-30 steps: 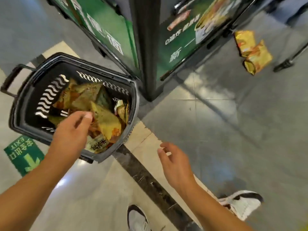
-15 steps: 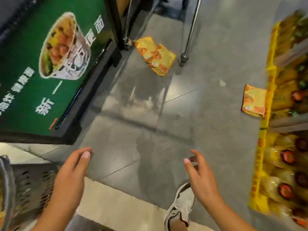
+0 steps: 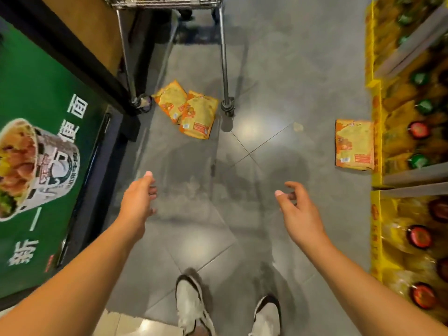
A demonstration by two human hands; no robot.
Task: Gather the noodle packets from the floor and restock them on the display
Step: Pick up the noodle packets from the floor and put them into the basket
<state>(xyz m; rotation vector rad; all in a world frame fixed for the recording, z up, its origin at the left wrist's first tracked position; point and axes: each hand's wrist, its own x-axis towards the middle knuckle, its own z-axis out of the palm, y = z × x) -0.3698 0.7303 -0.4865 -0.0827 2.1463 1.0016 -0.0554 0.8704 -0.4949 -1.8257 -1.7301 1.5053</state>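
Your shoes (image 3: 228,309) are at 6 o'clock, both white with dark trim and both cut off by the bottom edge; the left one is smeared.

Left hand (image 3: 138,202): at 9 o'clock from centre, loosely spread, thumb up, fingers curled a little. It holds nothing and touches nothing.

Right hand (image 3: 299,209): at 3 o'clock from centre, also loosely spread, fingers half curled, thumb forward. It is empty and clear of any surface. The two hands are well apart, and both forearms run off the bottom corners.

Floor (image 3: 254,151): grey glossy tiles with light glare and dark smudgy shadows. A pale tile strip shows at 7 o'clock.

Packets: three are visible, all on the floor. Two orange-yellow packets (image 3: 188,110) lie overlapping at 12 o'clock, between the two cart legs. A third packet (image 3: 354,145) lies flat at 2 o'clock, its right edge against the base of the shelf (image 3: 377,132). All are well ahead of your hands. Their print is too small to read.

The shelf fills the 3 o'clock side. It is yellow-edged, holds bottles with red and green caps, is blurred, and is cut off by the right edge.

At 9 o'clock stands a green display panel (image 3: 43,151) with a noodle-bowl picture, cut off at the left.

The cart (image 3: 224,59) is at 12 o'clock. Only its metal legs, casters and a strip of wire basket show; the rest is out of frame.
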